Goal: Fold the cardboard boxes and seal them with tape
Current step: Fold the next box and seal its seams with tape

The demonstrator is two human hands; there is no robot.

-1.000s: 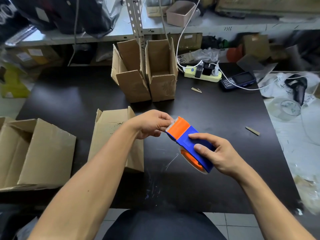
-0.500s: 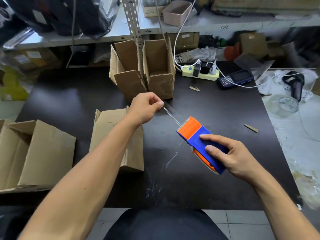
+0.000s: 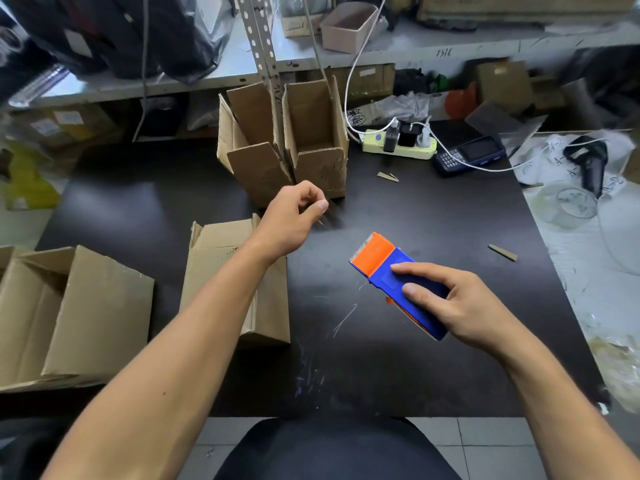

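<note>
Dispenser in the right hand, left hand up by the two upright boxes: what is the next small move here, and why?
Probably bring the left hand, whose fingers are curled as if pinching a tape end too thin to confirm, down toward the flattened box lying under that forearm. The right hand already grips the tape dispenser with its toothed orange end pointing toward the left hand, and no box on the table shows tape.

Even, fairly bright overhead light, soft pale glare patch on the dark table [image 3: 114, 206], faint shadows beneath the forearms, wide-angle bowing of the shelf [image 3: 450, 46] and frame edges, corners smeared and soft, slight motion blur at the left hand [image 3: 291, 220]
</note>
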